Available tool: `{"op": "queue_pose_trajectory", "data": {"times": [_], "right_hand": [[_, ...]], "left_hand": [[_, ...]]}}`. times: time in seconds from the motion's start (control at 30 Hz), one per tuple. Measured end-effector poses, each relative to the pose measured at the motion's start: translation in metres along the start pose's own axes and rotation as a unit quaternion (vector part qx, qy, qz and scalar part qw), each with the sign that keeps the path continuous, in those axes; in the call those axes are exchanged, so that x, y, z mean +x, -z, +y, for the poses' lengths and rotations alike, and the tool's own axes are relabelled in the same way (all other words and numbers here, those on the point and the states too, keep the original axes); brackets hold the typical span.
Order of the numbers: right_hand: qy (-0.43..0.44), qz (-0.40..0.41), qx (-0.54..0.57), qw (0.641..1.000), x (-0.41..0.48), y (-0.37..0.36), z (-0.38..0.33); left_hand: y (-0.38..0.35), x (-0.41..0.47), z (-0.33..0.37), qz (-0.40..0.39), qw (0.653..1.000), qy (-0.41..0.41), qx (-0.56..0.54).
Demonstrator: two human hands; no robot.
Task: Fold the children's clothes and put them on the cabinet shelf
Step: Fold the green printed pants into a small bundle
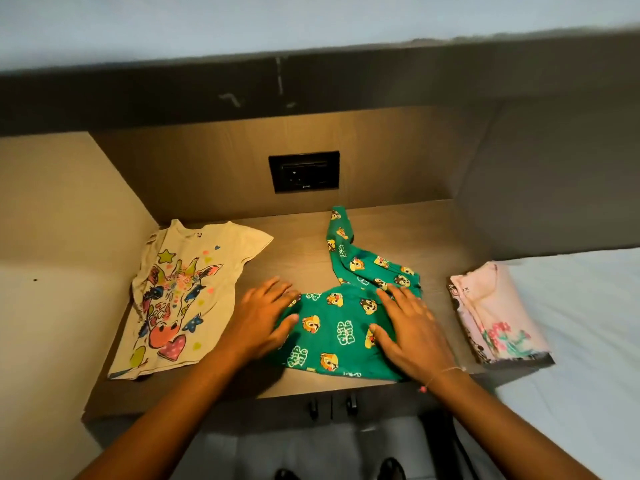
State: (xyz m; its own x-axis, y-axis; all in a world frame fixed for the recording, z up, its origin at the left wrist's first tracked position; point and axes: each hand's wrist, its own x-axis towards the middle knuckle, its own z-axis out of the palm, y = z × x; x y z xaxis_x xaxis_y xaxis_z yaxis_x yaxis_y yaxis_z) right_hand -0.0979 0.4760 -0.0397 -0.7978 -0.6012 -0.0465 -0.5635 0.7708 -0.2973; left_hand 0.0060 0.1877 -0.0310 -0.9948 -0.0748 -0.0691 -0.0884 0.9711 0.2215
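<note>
1. Right, the person leans over the brown wood-grain cabinet shelf (304, 244), and the green cartoon-print children's garment (341, 327) lies in the middle of it, near the front edge.
2. Left hand (263, 317) lies flat, fingers spread, on the garment's left edge; it pinches nothing, only presses.
3. Right hand (408, 327) is likewise flat and open on the right side of the cloth, palm down, gripping nothing.
4. One long green part trails away toward the back wall, not yet folded in; whether it is a leg or a sleeve cannot be told.
5. To the left, well apart from the hands' work, the cream sleeveless top with a colourful giraffe print (180, 299) lies spread out and unfolded.
6. To the right, the pale pink folded garment (498, 317) sits at the shelf's end, beside the white bed sheet (581, 306).
7. Judging the step: smoothing the fold. Done well, both palms should sweep outward from the centre, chasing wrinkles to the edges.
8. Next, that trailing part probably wants bringing down over the flattened body, edges squared.
9. Risk: pressing unevenly could drag the cloth toward the shelf's lip.
</note>
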Motion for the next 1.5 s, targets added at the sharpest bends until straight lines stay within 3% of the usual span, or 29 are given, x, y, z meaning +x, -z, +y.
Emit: {"op": "queue_pose_trajectory", "data": {"times": [0.13, 0.3, 0.5, 0.67, 0.83, 0.9, 1.0, 1.1, 1.27, 1.4, 1.5], "right_hand": [[-0.015, -0.064, -0.105, 0.992, 0.006, -0.023, 0.011], [-0.049, -0.074, -0.108, 0.99, -0.008, -0.024, 0.022], [-0.053, 0.089, 0.023, 0.994, 0.076, 0.011, -0.003], [-0.14, -0.054, -0.025, 0.988, 0.158, 0.026, -0.018], [-0.03, -0.079, 0.163, 0.983, 0.165, 0.032, -0.023], [0.026, -0.096, 0.175, 0.98, 0.158, 0.036, -0.021], [0.086, -0.114, 0.135, 0.98, 0.15, 0.042, -0.018], [0.126, -0.114, 0.086, 0.982, 0.143, 0.047, -0.02], [0.117, -0.097, 0.073, 0.986, 0.132, 0.048, -0.011], [0.062, -0.051, 0.137, 0.987, 0.128, 0.048, -0.004], [0.023, -0.009, 0.16, 0.987, 0.135, 0.048, -0.002]], "left_hand": [[-0.037, 0.009, 0.014, -0.051, 0.998, -0.006, 0.047], [-0.066, -0.015, 0.009, -0.021, 0.999, 0.034, -0.012], [-0.062, -0.014, 0.01, -0.027, 0.999, 0.028, -0.033], [-0.055, -0.013, 0.01, 0.028, 0.993, 0.039, -0.11], [-0.025, 0.018, 0.003, 0.112, 0.977, 0.063, -0.171], [-0.003, 0.045, 0.002, 0.122, 0.978, 0.056, -0.162], [0.029, 0.093, 0.01, 0.086, 0.993, -0.018, -0.078], [0.044, 0.131, 0.03, 0.002, 0.993, -0.114, 0.043], [0.051, 0.15, 0.034, -0.158, 0.978, -0.097, 0.095], [0.056, 0.135, 0.006, -0.19, 0.981, 0.012, -0.042], [0.066, 0.129, -0.019, -0.182, 0.952, 0.081, -0.233]]}}
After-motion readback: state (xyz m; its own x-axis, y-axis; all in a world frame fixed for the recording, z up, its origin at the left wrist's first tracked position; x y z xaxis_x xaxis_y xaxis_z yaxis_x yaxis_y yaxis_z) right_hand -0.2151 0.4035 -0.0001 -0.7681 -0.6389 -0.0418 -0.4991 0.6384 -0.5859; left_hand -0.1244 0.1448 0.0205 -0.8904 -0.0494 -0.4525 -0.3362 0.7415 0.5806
